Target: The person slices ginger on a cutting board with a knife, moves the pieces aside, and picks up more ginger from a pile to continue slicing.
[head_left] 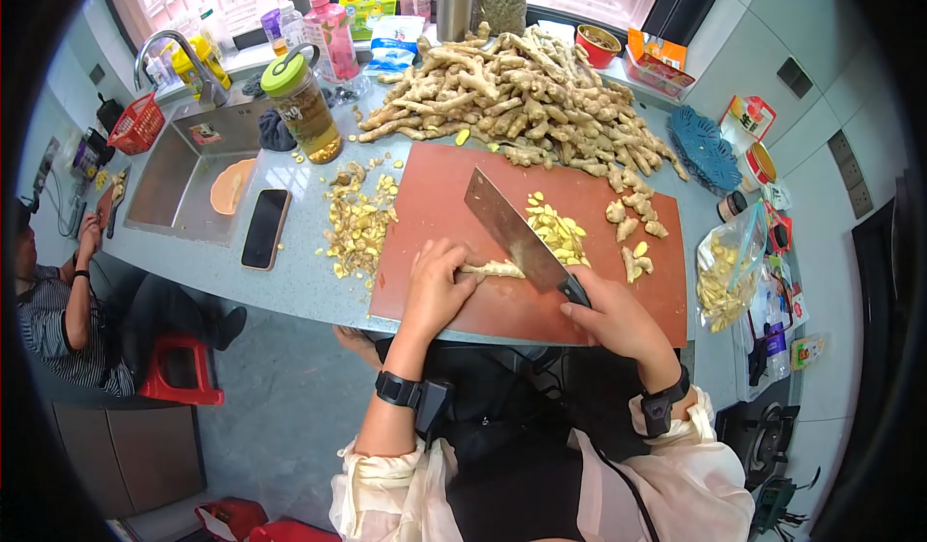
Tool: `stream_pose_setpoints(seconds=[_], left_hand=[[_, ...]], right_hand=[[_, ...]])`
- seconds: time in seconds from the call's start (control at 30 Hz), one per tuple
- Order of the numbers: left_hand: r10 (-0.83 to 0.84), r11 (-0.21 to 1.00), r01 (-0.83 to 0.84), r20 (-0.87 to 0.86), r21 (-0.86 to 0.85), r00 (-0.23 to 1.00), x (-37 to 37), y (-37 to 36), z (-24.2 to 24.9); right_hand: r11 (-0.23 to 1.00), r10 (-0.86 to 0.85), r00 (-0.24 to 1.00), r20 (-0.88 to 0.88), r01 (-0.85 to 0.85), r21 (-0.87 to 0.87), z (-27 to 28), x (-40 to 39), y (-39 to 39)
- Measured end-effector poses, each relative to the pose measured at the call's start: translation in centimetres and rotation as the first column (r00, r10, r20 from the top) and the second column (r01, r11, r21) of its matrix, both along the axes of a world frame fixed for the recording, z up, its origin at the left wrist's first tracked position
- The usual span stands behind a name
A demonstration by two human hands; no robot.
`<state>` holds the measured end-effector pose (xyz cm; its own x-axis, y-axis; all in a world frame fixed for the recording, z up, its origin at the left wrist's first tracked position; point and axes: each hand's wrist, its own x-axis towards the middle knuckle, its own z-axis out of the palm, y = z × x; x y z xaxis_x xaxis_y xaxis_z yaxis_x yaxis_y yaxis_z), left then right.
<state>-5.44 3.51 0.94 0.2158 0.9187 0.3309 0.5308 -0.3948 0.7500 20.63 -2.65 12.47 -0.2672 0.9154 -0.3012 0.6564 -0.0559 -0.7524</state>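
Note:
My left hand [441, 283] is closed on a piece of ginger root [497, 269], pressing it down on the reddish-brown cutting board [425, 194]. In my right hand [613, 312] is a cleaver [512, 231], gripped by its black handle, its broad blade slanting up and to the left over the board. The blade's lower part is right at the ginger's right end. Sliced ginger [557, 233] lies behind the blade. Several small ginger knobs [628, 216] rest on the board's right side. A big heap of whole ginger [521, 93] rises along the board's far edge.
Ginger scraps [357, 223] cover the counter left of the board. A phone [266, 230], a green-lidded jar [304, 112] and a sink [174, 190] are farther left. To the right lies a bag of sliced ginger [724, 277]. Another person [68, 320] sits at far left near a red stool [182, 368].

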Motion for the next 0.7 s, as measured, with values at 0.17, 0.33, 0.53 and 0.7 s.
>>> stream_pose_setpoints(seconds=[0.17,0.33,0.53,0.7], left_hand=[[0.002,1.0,-0.002,0.003,0.004,1.0,0.0,0.0,-0.1],[-0.006,0.999,0.006,0.004,0.035,1.0,0.0,0.1,-0.3],[-0.011,1.0,0.011,0.01,0.003,1.0,0.0,0.0,-0.1],[-0.004,0.999,0.004,-0.008,0.04,1.0,-0.1,0.2,-0.5]], right_hand=[[1.0,0.019,0.997,0.072,-0.02,0.006,-0.4,0.0,0.1],[0.97,0.076,0.983,0.165,-0.111,0.215,-2.8,-0.1,0.4],[0.977,0.055,0.99,0.133,-0.081,0.197,-3.6,-0.5,1.3],[0.997,-0.046,0.999,-0.023,0.045,-0.057,-0.7,-0.3,0.6]])
